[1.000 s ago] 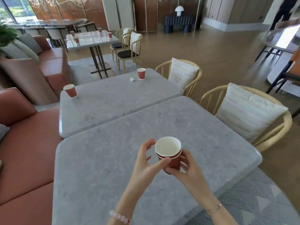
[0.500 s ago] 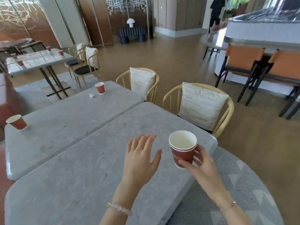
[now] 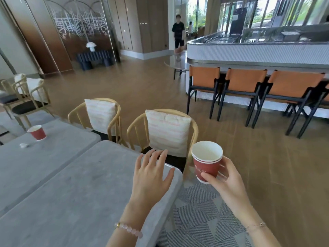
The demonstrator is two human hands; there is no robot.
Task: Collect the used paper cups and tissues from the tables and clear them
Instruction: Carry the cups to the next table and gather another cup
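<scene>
Right hand grips a red cup stack. Two rims show at the top, so it looks like two paper cups nested. Thumb lies across the lower front, fingers curl round the back. The stack is upright, white inside, and held in the air past the right edge of the near bench, above the grey patterned rug. It is not touching the bench.

Left hand holds nothing: palm down, fingers spread and mostly straight, over the near bench's far right corner. Cannot tell if it touches the top. Pink bead bracelet on that wrist, thin chain bracelet on the right wrist.

Far bench sits just beside the near one, with a narrow gap between. On it, near the far edge, stands a second cup, red and upright. A small white tissue wad lies near that cup, to its left and closer to the camera, not touching it.

Wooden chair with a pale cushion is tucked at the near bench's far side. A matching chair stands at the far bench.

Orange chairs line a white bar on the right. A person in black stands at the back by the bar's end.
</scene>
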